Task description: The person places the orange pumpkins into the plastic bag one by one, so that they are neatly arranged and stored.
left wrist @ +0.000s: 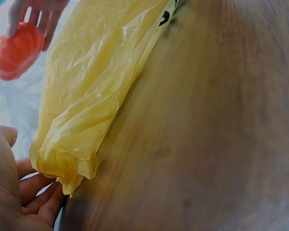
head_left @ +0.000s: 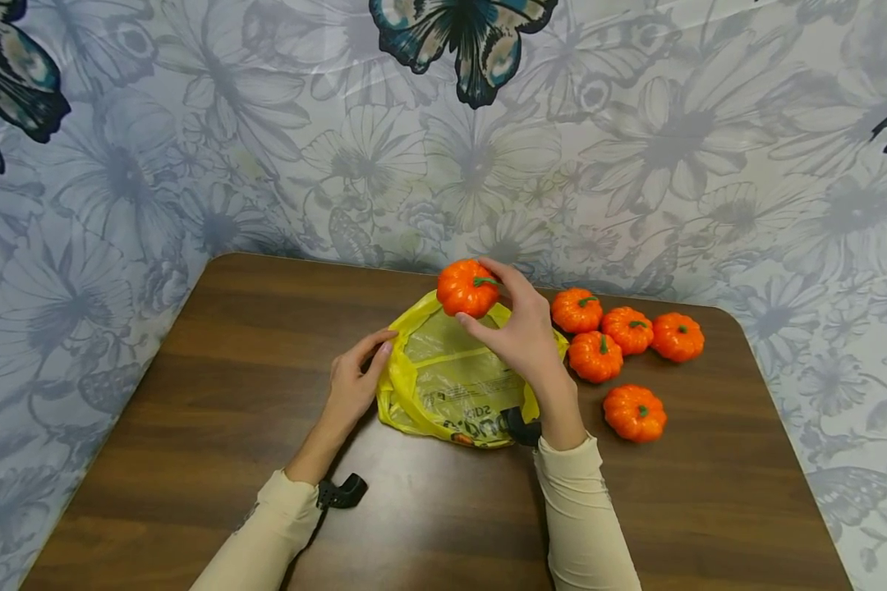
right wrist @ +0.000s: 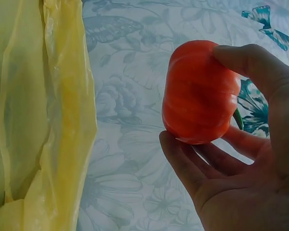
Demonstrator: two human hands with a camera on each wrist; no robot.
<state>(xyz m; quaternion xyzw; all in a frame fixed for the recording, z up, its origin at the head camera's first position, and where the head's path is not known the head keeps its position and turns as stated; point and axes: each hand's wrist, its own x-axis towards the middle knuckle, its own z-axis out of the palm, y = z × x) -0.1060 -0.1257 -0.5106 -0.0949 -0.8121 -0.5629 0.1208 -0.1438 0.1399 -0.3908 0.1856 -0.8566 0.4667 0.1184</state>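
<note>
One pumpkin (head_left: 464, 289) is filling the right hand's (head_left: 523, 330) curled grip at twelve o'clock on the bag (head_left: 397, 394); the left hand (head_left: 351, 382) is touching nine, closure unclear; bagging is apparently calling for lowering.

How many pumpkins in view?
6. Right hand: one pumpkin. Table, right of the yellow bag: four grouped pumpkins, plus a lone pumpkin nearer the person. Others might be hidden by the arm or bag.
</note>
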